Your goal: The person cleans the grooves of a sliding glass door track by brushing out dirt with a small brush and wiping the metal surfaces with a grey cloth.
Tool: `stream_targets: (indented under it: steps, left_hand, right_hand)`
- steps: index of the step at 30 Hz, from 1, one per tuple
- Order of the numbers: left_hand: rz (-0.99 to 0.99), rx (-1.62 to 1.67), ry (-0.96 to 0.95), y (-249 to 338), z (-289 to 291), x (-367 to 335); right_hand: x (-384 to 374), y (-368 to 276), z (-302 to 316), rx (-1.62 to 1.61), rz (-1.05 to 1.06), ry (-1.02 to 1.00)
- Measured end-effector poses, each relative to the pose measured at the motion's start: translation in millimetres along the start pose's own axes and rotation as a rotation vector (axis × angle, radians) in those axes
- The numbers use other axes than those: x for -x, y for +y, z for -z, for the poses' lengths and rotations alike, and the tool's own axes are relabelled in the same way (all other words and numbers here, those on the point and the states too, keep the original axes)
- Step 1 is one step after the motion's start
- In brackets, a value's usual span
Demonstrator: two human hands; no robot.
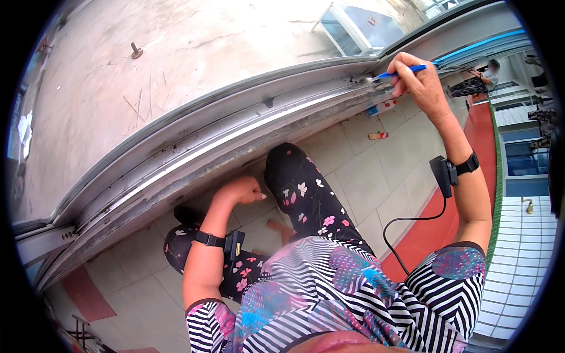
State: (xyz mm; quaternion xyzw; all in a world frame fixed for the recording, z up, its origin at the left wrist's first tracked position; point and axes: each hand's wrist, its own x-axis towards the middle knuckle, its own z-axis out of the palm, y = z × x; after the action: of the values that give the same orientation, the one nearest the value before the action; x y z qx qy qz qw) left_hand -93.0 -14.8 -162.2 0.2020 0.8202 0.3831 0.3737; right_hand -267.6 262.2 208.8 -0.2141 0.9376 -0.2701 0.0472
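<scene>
My right hand is closed around the blue handle of a small brush. The brush's pale bristle end points left and meets the metal window track, beside some dark dirt. Along the track's groove lie more dark specks and a dark lump. Over my bent legs, just on the near side of the sill, my left hand is curled into a loose fist with nothing visible in it. Each forearm wears a black strap with a device, and a cable hangs from the right one.
On the tiled floor below the sill are a bottle with a blue and red label and a small red and tan box. Beyond the frame, a metal bolt stands on concrete. Another person sits far right.
</scene>
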Motion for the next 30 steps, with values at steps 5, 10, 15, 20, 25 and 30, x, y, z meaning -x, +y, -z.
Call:
stream_targets:
  steps: [5, 10, 15, 20, 25, 30]
  left_hand:
    - [0.1, -0.03, -0.042, 4, 11, 11]
    - [0.036, 0.103, 0.173, -15, -12, 24]
    - [0.062, 0.292, 0.324, -12, -25, 54]
    - [0.129, 0.306, 0.388, 9, -29, 86]
    - [0.016, 0.408, 0.527, 41, -43, 106]
    - [-0.042, 0.433, 0.789, 77, -41, 131]
  right_hand:
    - [21, 4, 8, -0.173, 0.047, 0.137]
    - [39, 10, -8, 0.011, 0.095, -0.007]
    - [48, 18, -20, 0.1, 0.279, 0.172]
    - [58, 30, -34, 0.001, 0.392, 0.266]
    - [64, 67, -37, -0.021, 0.44, 0.275]
    - [75, 77, -48, -0.057, 0.305, 0.256]
